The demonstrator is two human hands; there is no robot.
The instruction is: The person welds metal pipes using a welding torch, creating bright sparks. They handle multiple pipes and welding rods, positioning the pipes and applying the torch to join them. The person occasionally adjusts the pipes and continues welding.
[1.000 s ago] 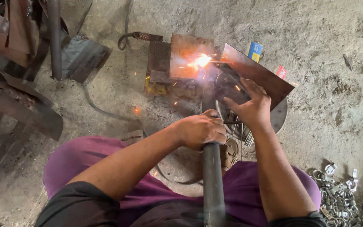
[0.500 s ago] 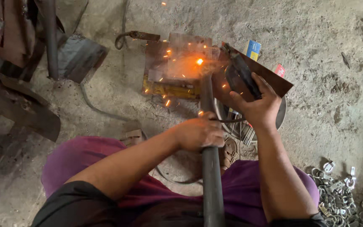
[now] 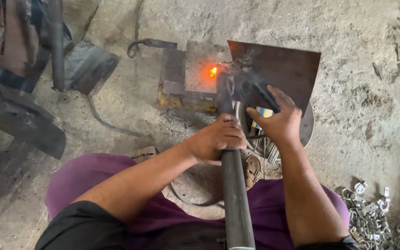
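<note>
Left hand (image 3: 218, 139) grips pipe (image 3: 232, 185) — right hand (image 3: 276, 122) holds welding holder (image 3: 260, 92).

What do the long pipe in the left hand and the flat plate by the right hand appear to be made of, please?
Pipe: probably steel, dark grey with a dull sheen, gripped by the left hand. Plate: likely sheet steel, brown and matt, seemingly rusty, with thin straight edges; the right hand is at it. An orange glow shows beside their joint.

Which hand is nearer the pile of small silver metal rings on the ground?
Right. The right hand is above-left of the rings; the left hand, gripping the dark pipe, is farther left.
</note>
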